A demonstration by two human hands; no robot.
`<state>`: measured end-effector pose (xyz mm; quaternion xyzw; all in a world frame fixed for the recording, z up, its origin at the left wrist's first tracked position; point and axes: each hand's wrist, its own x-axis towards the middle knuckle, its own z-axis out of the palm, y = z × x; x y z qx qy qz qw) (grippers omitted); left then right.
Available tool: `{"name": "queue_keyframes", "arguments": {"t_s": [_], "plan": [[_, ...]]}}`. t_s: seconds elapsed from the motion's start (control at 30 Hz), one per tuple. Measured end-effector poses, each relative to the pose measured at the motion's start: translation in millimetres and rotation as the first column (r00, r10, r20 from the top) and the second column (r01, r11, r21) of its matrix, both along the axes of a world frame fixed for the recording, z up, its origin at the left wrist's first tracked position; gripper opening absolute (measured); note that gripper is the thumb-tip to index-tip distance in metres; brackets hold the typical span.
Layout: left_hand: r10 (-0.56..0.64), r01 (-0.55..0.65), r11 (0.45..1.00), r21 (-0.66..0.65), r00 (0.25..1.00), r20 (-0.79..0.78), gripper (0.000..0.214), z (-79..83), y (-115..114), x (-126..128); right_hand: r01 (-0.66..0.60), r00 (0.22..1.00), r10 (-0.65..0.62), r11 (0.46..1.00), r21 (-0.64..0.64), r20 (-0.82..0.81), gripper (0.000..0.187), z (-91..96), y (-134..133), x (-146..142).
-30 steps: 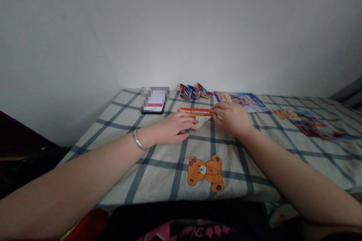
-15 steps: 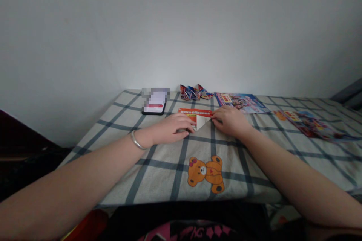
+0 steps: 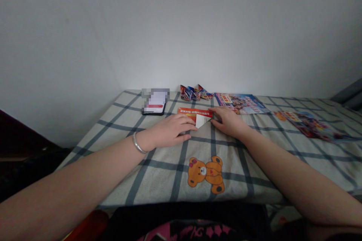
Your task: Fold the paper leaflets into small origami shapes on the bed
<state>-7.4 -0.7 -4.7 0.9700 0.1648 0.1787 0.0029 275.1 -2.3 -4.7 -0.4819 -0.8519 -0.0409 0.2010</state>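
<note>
Left hand [image 3: 171,131] lays spread fingers on folded paper [image 3: 201,120]; right hand [image 3: 230,121] touches its corner, fingers slightly parted.

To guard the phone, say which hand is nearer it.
Left: the left hand is close in front of the phone, slightly rightward; the right hand is well off to its right.

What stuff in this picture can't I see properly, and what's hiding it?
All in the head view:
- Folded paper: part of its left side is covered by the left hand.
- Phone: a pixelated patch blurs much of its screen.
- Blue leaflet: its near left corner is behind the right hand.
- Far-right leaflet: too blurred to read its small print.
- Dark shirt: cut off by the bottom edge.
</note>
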Motion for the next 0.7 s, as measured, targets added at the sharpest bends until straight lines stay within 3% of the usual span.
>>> {"name": "queue_keyframes", "arguments": {"t_s": [0.17,0.33,0.53,0.7], "plan": [[0.041,-0.041,0.999,0.036,0.999,0.000,0.023,-0.2,-1,1,-0.051,0.998,0.052,0.997,0.049,-0.026,0.044,-6.6,3,0],[0.037,-0.037,0.998,0.041,0.999,-0.010,0.026,-2.2,-3,3,-0.004,1.000,0.004,1.000,0.017,-0.018,0.054,-13.6,6,0],[0.085,-0.085,0.995,0.045,0.996,0.009,0.038,-3.6,-3,4,-0.020,1.000,0.019,0.999,0.027,0.002,0.048,-8.2,6,0],[0.133,-0.135,0.983,0.122,0.991,0.025,0.033,-2.3,-2,5,-0.083,0.996,0.082,0.995,0.061,0.015,0.041,-3.0,-1,-4]]}}
